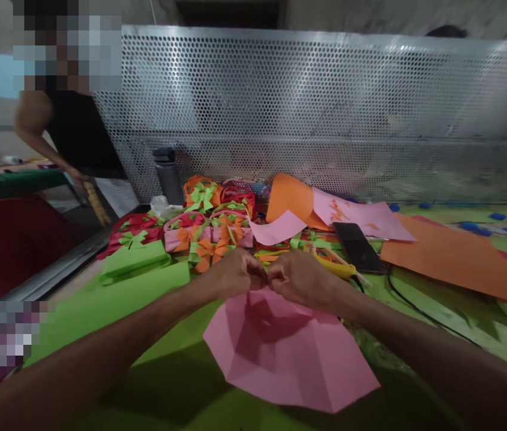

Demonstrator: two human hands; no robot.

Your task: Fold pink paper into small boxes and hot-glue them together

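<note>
A pink paper sheet [298,359] with fold creases and an angular outer edge hangs from both hands over the green table surface. My left hand [243,272] is closed in a pinch on its upper edge. Right beside it, nearly touching, my right hand [295,275] pinches the same edge. The fingertips meet at the middle, and the exact grip there is partly hidden. Just beyond the hands lie small folded paper baskets, one with an orange paper flower [211,254]. A yellow tool [336,267], its kind unclear, lies behind my right hand.
A black phone [359,246] lies at the right near a dark cable [428,315] and orange paper sheets [464,257]. Green paper [114,299] is at the left. A grey bottle [169,176] stands before a perforated metal panel [325,108]. Another person [80,134] stands at the far left.
</note>
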